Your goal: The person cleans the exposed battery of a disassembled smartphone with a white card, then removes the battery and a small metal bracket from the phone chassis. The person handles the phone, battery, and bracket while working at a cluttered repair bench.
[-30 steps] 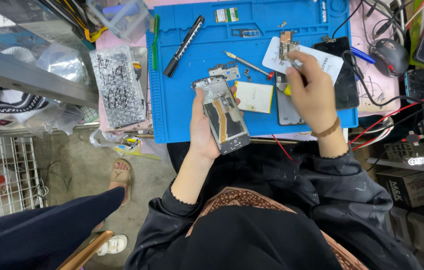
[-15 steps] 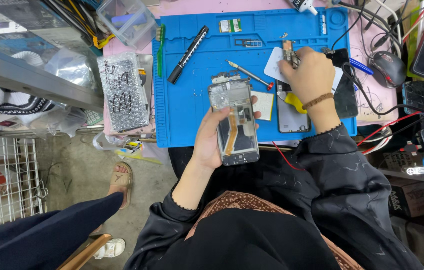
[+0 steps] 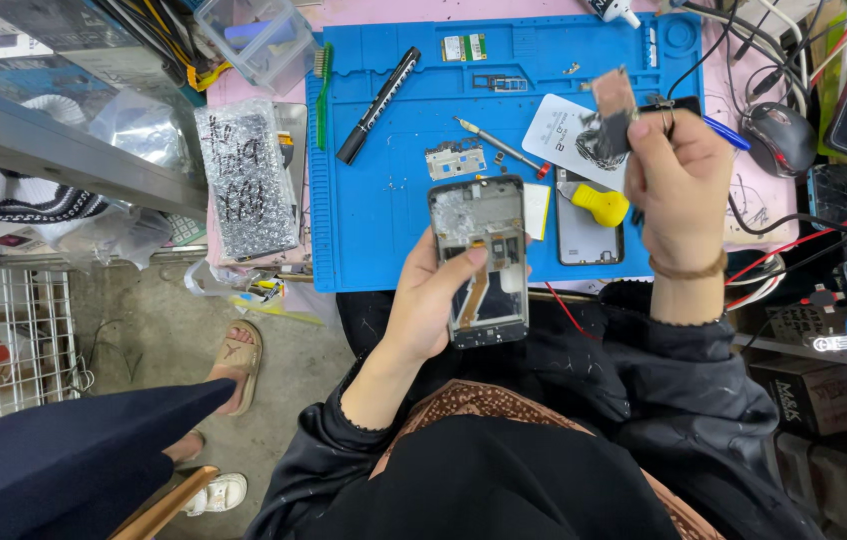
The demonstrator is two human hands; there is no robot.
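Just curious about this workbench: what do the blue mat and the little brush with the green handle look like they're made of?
The blue mat looks like soft rubber or silicone: matte, with moulded trays and ridges along its top edge. The brush seems to have a glossy green plastic handle with pale bristles; what the bristles are made of is too small to tell.

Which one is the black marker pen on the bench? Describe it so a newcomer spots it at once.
Start from the big blue work mat covering the bench. In its upper left part, right of the green brush lying along its edge, lies the marker pen, set diagonally. It is the only long, all-black stick there; the slim metal tool nearby is silver and thinner.
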